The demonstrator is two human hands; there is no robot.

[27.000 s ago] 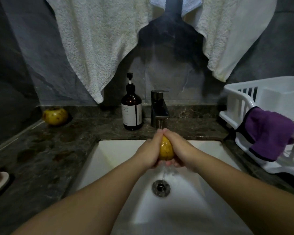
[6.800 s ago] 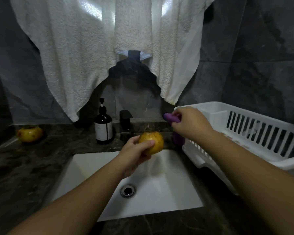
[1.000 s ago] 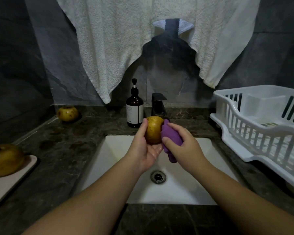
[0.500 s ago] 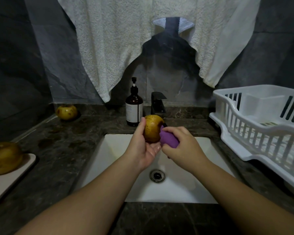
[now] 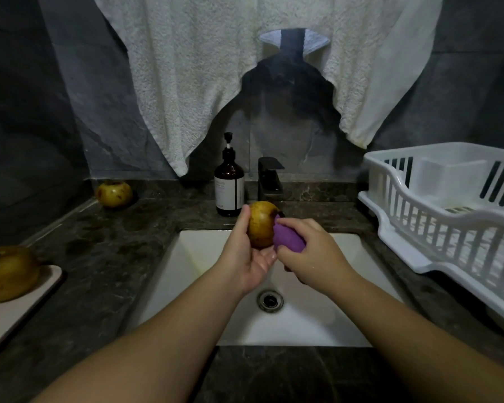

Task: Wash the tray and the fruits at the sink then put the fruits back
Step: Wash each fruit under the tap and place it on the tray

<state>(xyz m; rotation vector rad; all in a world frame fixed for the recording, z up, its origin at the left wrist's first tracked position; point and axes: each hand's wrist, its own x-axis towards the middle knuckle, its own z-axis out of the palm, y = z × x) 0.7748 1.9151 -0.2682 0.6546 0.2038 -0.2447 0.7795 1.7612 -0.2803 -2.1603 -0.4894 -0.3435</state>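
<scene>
Purple cloth [image 5: 288,238] in right hand [image 5: 312,254] presses held fruit [image 5: 261,223].

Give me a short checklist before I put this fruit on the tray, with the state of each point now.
1. Left hand holds the fruit firmly: ok.
2. Right hand has the purple cloth against the fruit: ok.
3. Fruit fully wiped: cannot tell, its far side is hidden.
4. Free space on the tray beside the fruit already there: ok.
5. Tap off: ok, no stream visible.
6. Third fruit back on the tray: not ok, it sits on the counter.
</scene>
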